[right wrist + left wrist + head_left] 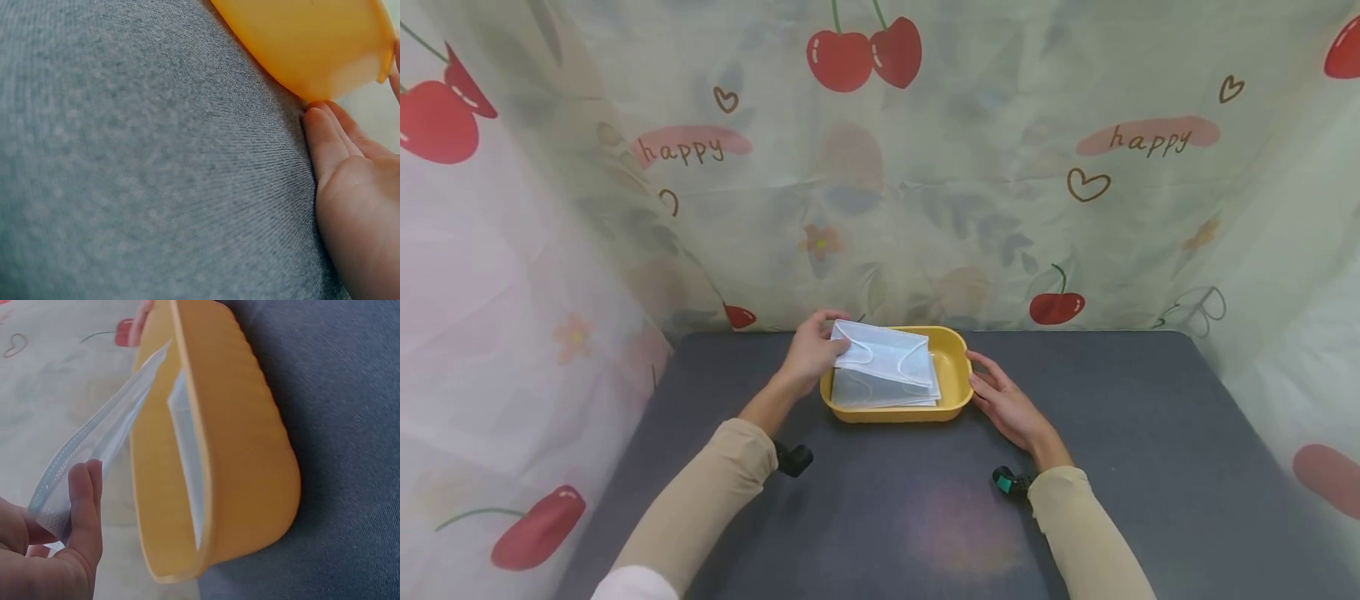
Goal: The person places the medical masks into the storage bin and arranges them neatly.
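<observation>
Both arms wear long beige sleeves ending just short of the wrists; a white patch shows at the bottom of the left sleeve. The left hand point(808, 354) and right hand point(1009, 402) are bare. A small black device sits under each wrist, the right one with a teal spot

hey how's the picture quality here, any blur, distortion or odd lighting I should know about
Head view: wide-angle bending at the edges, soft even light, a pale glare patch on the table. Left wrist view: sharp on the yellow tray. Right wrist view: near cloth blurred, right hand soft.
</observation>
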Available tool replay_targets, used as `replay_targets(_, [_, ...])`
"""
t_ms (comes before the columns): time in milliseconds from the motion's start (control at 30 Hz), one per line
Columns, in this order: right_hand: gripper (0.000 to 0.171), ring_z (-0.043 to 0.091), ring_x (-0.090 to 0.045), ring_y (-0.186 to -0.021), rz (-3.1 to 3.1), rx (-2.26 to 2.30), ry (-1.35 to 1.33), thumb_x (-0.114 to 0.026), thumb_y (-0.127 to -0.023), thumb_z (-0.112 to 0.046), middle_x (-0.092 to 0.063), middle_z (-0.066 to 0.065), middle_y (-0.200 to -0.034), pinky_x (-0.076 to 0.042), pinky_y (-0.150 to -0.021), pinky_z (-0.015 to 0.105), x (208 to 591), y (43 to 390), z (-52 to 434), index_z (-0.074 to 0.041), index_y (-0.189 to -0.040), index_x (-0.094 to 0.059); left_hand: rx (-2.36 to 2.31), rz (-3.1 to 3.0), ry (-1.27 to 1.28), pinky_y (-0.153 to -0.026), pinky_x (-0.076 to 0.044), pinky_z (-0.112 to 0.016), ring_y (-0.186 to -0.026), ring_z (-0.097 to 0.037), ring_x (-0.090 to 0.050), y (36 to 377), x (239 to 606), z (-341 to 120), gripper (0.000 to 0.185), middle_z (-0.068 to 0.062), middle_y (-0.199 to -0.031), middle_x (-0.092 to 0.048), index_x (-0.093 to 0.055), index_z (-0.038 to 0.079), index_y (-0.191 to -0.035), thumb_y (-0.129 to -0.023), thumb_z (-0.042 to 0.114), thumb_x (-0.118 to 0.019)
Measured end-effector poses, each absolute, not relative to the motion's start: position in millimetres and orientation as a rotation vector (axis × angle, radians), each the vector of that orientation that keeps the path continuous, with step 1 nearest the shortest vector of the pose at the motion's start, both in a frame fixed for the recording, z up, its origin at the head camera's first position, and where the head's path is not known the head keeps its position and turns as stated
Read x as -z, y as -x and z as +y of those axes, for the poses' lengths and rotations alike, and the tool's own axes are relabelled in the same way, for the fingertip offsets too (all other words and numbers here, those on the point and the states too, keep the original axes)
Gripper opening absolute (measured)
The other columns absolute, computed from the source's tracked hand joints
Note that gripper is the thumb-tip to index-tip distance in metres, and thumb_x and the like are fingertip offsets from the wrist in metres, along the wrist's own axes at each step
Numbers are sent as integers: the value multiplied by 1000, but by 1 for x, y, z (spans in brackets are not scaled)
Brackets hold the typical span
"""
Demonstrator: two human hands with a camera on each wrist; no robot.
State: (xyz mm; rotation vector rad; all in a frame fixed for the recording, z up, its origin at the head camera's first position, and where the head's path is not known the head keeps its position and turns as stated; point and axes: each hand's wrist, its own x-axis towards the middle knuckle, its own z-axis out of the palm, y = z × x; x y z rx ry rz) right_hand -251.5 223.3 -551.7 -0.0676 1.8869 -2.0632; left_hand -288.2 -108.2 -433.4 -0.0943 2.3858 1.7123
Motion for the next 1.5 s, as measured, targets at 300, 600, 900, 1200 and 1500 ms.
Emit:
replay_targets(300, [61,32,-32,-153,1885,2062,96,-52,-107,-32,-30,17,-165,-23,-126,52,549,251,222,-28,-161,-24,-1634,2419,98,-78,-54,-29,-112,-25,-62,288,438,-98,42,-13,-138,-61,-56,18,-138,-99,2,-60])
replay_targets(600, [64,31,-31,-154,1866,2070,109,-54,-106,-34,-29,16,-165,-22,-127,53,548,250,220,-27,-161,-23,-1593,2455,122,-91,-54,-37,-121,-27,-60,288,449,-93,41,-13,-142,-59,-57,18,-137,-99,2,-59])
replay_targets(900, [63,32,-31,-154,1871,2064,102,-53,-107,-32,-29,16,-165,-23,-127,52,548,251,219,-28,-161,-23,-1116,2819,-44,-108,-48,-52,-130,-33,-56,289,459,-97,46,-16,-142,-60,-53,14,-142,-97,8,-63])
replay_targets(1200, [59,32,-31,-154,1868,2063,65,-49,-109,-27,-28,17,-165,-22,-127,52,547,252,219,-28,-162,-23,-977,2883,25,-101,-53,-51,-126,-33,-61,288,459,-92,52,-15,-140,-62,-49,18,-145,-97,10,-66])
replay_targets(1500, [61,32,-30,-154,1870,2065,73,-51,-108,-31,-27,17,-165,-22,-127,52,549,250,224,-29,-162,-22,-1002,2911,16,-97,-54,-50,-120,-33,-64,288,457,-93,52,-17,-133,-65,-51,17,-143,-94,8,-65])
